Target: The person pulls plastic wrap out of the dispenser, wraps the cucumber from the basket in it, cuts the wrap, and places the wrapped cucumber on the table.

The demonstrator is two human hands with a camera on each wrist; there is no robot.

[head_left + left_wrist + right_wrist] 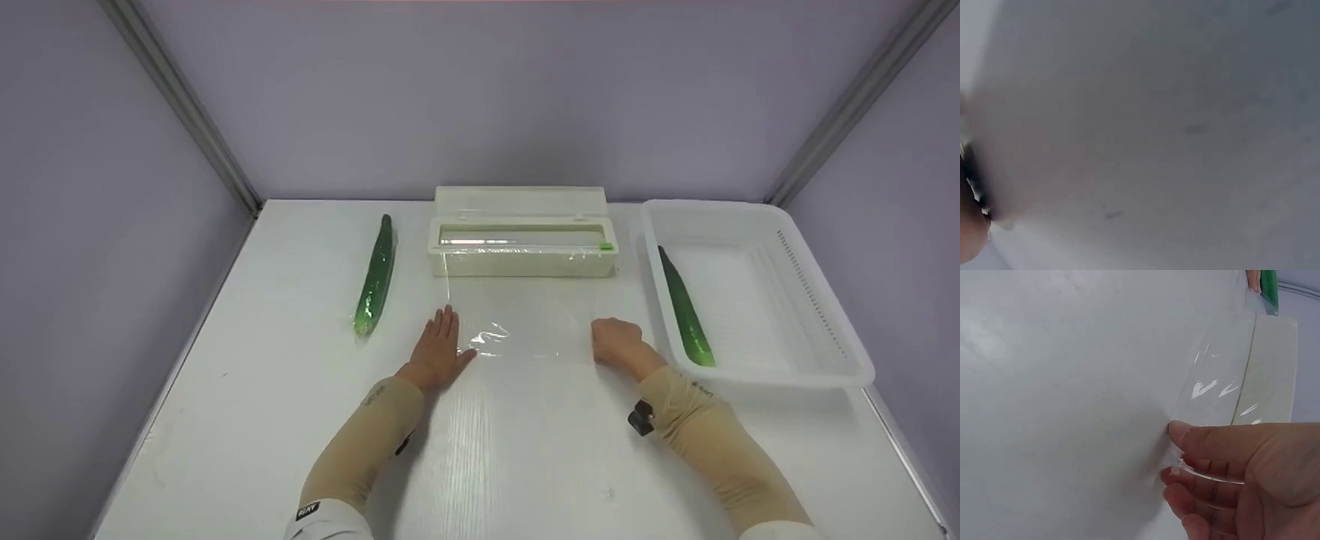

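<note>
1. Counting: two cucumbers, one film dispenser box (pixel 521 238), one white basket (pixel 817 371), two hands.
2. Wrapped cucumber (pixel 375 277) lies left of the box on the table; bare cucumber (pixel 686 311) lies in the basket's left side.
3. Cling film sheet (pixel 525 319) is clear, glossy, with a crinkle and glare near the left hand. It runs from the box's near edge toward the person, flat on the table centre.
4. Left hand (pixel 439 349) is flat, fingers straight and together, pressing the sheet's left edge.
5. Right hand (pixel 616 341) has curled fingers pinching the sheet's right near corner (pixel 1182 464).
6. Table (pixel 525 465) is white with faint woodgrain; lilac walls with metal corner posts enclose it.
</note>
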